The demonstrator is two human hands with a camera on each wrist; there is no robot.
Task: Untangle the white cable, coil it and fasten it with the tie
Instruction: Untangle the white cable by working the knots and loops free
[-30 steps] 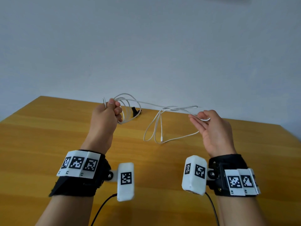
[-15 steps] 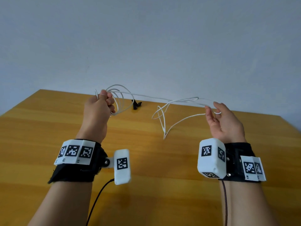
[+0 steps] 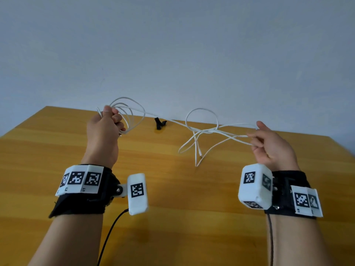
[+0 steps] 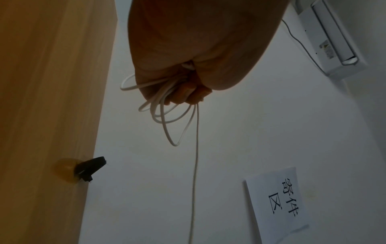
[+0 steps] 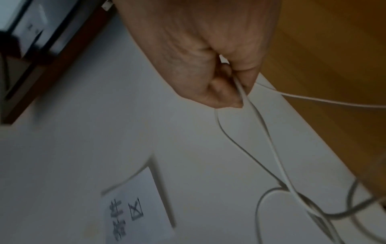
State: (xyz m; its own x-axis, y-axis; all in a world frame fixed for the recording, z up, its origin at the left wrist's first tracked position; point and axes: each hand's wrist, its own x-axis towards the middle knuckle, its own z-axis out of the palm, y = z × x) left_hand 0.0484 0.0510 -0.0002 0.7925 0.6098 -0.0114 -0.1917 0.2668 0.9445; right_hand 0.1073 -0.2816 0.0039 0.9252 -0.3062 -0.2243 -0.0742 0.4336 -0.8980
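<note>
The white cable (image 3: pixel 203 131) hangs in the air above the wooden table (image 3: pixel 57 146), stretched between both hands. My left hand (image 3: pixel 104 125) is a fist that grips several coiled loops of it (image 4: pixel 167 105) at the left. My right hand (image 3: pixel 269 143) pinches strands of the cable (image 5: pixel 240 85) at the right. Between the hands the cable forms a tangle with one loop standing up and a loose end (image 3: pixel 198 158) that dangles toward the table. The black tie (image 3: pixel 160 123) lies on the table near its far edge, apart from both hands; it shows in the left wrist view (image 4: pixel 89 168) too.
A plain wall (image 3: pixel 172 45) rises behind the table's far edge. A paper sign (image 4: pixel 277 203) hangs on the wall, and a white wall unit (image 4: pixel 332 38) is mounted higher up. Black leads run from both wrist cameras toward me.
Both hands have risen and moved apart, the right one further right, drawing the cable straighter. The tangle lifted off the table and a loop now stands up in the middle.
</note>
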